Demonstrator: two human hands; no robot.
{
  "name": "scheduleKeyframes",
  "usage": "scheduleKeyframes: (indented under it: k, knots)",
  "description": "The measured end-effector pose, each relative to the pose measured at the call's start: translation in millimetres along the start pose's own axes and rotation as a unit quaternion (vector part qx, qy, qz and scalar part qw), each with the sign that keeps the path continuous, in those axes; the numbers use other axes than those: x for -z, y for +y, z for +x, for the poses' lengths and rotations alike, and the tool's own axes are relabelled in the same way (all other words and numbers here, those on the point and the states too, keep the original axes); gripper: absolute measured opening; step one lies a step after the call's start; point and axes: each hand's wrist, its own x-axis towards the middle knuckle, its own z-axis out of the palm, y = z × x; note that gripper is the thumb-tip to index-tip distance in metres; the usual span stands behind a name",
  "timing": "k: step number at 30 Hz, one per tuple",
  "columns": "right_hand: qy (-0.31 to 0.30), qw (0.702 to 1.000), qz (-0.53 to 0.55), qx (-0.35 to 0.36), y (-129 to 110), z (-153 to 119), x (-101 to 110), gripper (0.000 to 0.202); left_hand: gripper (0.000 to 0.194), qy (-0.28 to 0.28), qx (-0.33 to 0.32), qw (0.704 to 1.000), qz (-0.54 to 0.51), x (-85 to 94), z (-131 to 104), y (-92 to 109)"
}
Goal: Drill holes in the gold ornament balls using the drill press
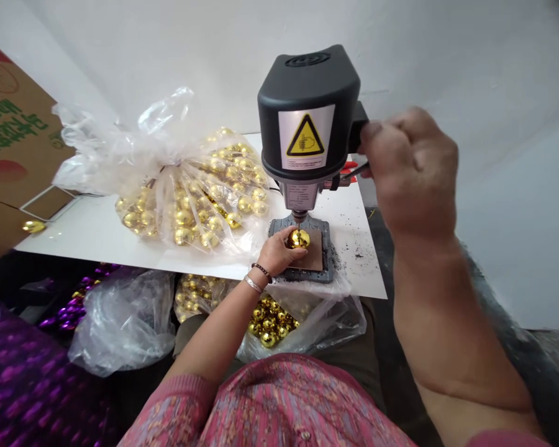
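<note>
A black drill press (pixel 307 112) with a yellow warning label stands on the white table. Thumb and fingers of my left hand (pixel 279 250) pinch a shiny gold ball (pixel 300 238) from its left side, on a brown pad (pixel 314 256) over the grey base. The thin drill bit points down at the top of the ball, touching it or nearly so. My right hand (pixel 412 167) is raised at the right of the machine, its fingers wrapped round the feed lever (pixel 355 171), whose end is mostly hidden.
A tied clear bag of gold balls (pixel 190 198) lies left on the white table (pixel 358 267). Dark shavings surround the base. An open bag of gold balls (pixel 268 323) rests on my lap. A cardboard box (pixel 13 143) and purple balls (pixel 32 385) are at the left.
</note>
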Motion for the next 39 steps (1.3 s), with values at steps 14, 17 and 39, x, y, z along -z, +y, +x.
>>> scheduleKeyframes:
  k: [14,17,39]
  knots:
    - [0.074,0.983,-0.156,0.067,35,-74,-15,0.035,0.065,0.01,-0.039,0.998,0.056,-1.5,-5,2]
    - [0.103,0.979,-0.136,0.109,48,-79,-20,0.028,0.064,0.009,-0.041,0.998,0.056,-1.1,-7,3]
    - [0.09,0.989,-0.111,0.035,16,-18,-10,0.044,0.047,-0.003,-0.047,0.998,0.044,3.3,-17,9]
